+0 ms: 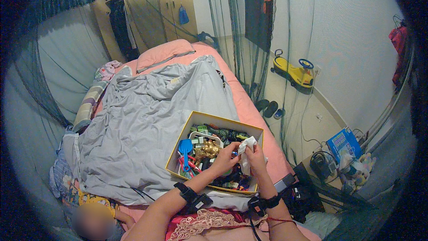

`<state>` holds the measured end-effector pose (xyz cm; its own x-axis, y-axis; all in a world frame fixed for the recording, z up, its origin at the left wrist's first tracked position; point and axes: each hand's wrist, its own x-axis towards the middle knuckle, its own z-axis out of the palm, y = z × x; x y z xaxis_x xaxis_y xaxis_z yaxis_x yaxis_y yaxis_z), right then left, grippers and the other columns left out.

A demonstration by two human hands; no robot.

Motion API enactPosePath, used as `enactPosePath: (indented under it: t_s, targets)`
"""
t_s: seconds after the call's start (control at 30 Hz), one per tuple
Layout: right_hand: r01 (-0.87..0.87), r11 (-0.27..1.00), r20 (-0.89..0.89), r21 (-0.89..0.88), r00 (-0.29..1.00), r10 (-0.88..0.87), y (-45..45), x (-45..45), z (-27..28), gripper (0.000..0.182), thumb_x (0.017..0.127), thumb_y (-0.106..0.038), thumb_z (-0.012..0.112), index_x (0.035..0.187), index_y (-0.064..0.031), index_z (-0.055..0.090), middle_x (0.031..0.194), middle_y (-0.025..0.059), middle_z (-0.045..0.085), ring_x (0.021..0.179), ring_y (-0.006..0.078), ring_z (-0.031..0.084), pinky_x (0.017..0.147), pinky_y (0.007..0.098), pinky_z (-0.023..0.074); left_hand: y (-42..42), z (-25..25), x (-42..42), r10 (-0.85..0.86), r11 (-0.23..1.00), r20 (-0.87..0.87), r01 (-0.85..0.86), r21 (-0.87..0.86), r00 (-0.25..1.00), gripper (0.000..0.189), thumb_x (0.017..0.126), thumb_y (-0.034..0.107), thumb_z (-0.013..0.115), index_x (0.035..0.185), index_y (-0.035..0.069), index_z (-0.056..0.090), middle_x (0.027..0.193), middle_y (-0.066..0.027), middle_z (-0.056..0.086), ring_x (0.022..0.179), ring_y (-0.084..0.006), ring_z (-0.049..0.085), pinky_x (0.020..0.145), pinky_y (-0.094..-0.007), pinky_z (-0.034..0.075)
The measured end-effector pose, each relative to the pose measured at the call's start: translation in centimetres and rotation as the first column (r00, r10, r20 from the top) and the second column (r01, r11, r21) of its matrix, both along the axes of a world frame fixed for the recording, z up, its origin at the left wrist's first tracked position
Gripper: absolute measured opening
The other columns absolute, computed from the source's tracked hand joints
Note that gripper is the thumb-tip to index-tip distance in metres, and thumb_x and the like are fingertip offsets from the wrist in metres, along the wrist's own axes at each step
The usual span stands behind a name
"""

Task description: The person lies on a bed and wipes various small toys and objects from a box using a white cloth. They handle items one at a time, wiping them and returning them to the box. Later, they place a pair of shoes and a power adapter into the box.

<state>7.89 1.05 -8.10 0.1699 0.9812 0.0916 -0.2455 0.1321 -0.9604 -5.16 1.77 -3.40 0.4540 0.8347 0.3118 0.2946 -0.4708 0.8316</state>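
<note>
Both of my hands are over the right side of a yellow-edged cardboard box (pixel 177 154) on the bed. A crumpled white tissue or cloth (pixel 247 143) is gripped in my right hand (pixel 255 159). My left hand (pixel 229 157) is right beside it, its fingers close to the white piece; whether it also holds something small cannot be told. Inside the box lie a blue toy shovel (pixel 185 150), a shiny gold figure (pixel 209 149), green blocks (pixel 202 129) and many mixed small toys. Black straps with small devices sit around both wrists.
A grey sheet (pixel 150 124) covers much of the pink bed (pixel 230 83). At the lower left lies a child in yellow (pixel 95 201). Dark netting (pixel 235 33) hangs around the bed. On the floor at right are a yellow ride-on toy (pixel 292 70), slippers (pixel 270 108) and a blue box (pixel 344 143).
</note>
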Motion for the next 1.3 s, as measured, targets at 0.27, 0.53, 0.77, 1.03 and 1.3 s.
enactPosePath:
  t_s: [0.27,0.53,0.77,1.03,1.3]
  targets:
    - [0.024,0.993,-0.229,-0.113,0.972,-0.049,0.2,0.6,0.5,0.019,0.086,-0.02,0.039,0.093,-0.0044,0.047,0.08,0.0035,0.052,0.068,0.0116,0.051,0.059,0.0249,0.0436,-0.2,0.4,0.3,0.006,0.994,0.066,0.001,-0.107,0.998,0.027,0.075,0.01,0.056,0.099,0.002,0.044,0.086,-0.0106,0.055,0.077,-0.018,0.056,0.064,-0.0281,0.048]
    - [-0.014,0.987,-0.318,-0.163,0.947,-0.039,0.2,0.7,-0.2,0.023,0.085,-0.017,0.038,0.102,-0.0039,0.046,0.085,0.007,0.053,0.073,0.0164,0.052,0.062,0.029,0.0436,0.6,-1.1,0.5,0.05,0.995,0.131,-0.061,0.08,0.99,0.028,0.076,0.01,0.055,0.101,0.003,0.044,0.077,-0.0086,0.053,0.063,-0.0141,0.054,0.057,-0.0255,0.045]
    - [0.014,0.995,0.145,-0.103,0.989,0.001,0.6,0.4,-0.7,0.023,0.084,-0.015,0.039,0.102,-0.0021,0.048,0.088,0.0075,0.054,0.077,0.0151,0.052,0.065,0.0271,0.0422,0.3,-0.7,0.3,0.01,0.993,0.165,0.01,-0.119,0.986,0.03,0.078,0.014,0.054,0.102,0.003,0.041,0.07,-0.0069,0.053,0.059,-0.0125,0.053,0.053,-0.0249,0.042]
    - [-0.072,0.997,-0.076,-0.037,0.995,0.069,-0.5,0.0,2.0,0.019,0.084,-0.012,0.038,0.098,-0.005,0.049,0.087,0.0043,0.054,0.077,0.012,0.051,0.066,0.0245,0.0416,0.2,-0.6,0.2,0.05,0.98,0.173,-0.015,-0.199,0.984,0.028,0.079,0.019,0.053,0.097,0.003,0.04,0.071,-0.0073,0.053,0.061,-0.0118,0.054,0.052,-0.0241,0.042]
    - [0.064,0.997,-0.365,-0.052,0.928,-0.078,-0.5,0.0,2.2,0.02,0.087,-0.024,0.036,0.093,-0.0076,0.045,0.085,0.0041,0.051,0.071,0.0117,0.051,0.06,0.0234,0.0436,0.1,-0.7,0.4,0.07,0.993,0.189,-0.051,-0.103,0.979,0.033,0.075,0.014,0.056,0.101,0.003,0.04,0.081,-0.0095,0.054,0.074,-0.0149,0.055,0.061,-0.0252,0.046]
